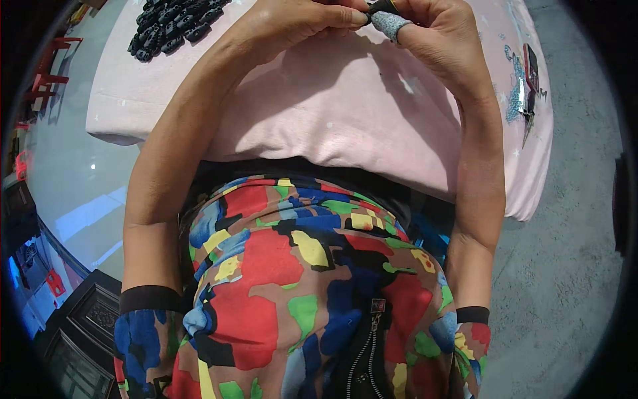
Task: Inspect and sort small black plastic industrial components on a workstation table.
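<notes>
At the top edge, above the pink cloth [292,120], my two hands meet. My left hand [292,23] is closed, its thumb and finger pinching a small black piece [383,7]. From the other side my right hand [442,36] is closed around the same piece, with a grey knitted cover [391,25] on its thumb. A thin yellowish edge shows beside the black piece; its exact kind is hard to make out, and the frame cuts off part of the fingers. A pile of small black oblong parts [176,23] lies on the cloth left of my left forearm.
Near the cloth's right edge lie a flat red-edged dark object [531,68] and a slim, pointed metal tool [529,123]. Red stools [48,83] stand on the floor at the far left. A dark panelled piece of furniture [86,326] is at lower left.
</notes>
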A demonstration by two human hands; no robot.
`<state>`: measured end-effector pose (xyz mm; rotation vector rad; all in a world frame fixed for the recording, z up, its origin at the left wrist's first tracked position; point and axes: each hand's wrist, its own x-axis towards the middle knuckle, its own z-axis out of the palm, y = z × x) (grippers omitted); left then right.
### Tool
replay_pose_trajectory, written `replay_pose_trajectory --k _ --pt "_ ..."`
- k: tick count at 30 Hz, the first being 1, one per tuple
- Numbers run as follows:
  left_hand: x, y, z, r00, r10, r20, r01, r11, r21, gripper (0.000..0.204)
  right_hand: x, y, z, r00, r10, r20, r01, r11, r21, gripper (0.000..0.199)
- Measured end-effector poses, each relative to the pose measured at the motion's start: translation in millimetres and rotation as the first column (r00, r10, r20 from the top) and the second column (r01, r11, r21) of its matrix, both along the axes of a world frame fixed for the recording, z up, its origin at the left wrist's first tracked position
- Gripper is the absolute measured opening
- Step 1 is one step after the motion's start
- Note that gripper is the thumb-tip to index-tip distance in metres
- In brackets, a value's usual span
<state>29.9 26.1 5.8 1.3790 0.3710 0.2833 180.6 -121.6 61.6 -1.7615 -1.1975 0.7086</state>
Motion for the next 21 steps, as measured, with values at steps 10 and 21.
replay_pose_trajectory --k 10,21 --pt "-3 -1 8 0.996 0.070 0.060 -0.071 0.997 0.004 0.017 8 8 -7 0.995 0.032 -0.092 -0.022 0.994 0.108 0.007" --pt "4 -1 -1 0.999 -0.022 0.040 0.019 0.998 0.059 0.008 16 3 -1 0.978 0.124 -0.170 -0.136 0.989 -0.062 0.006"
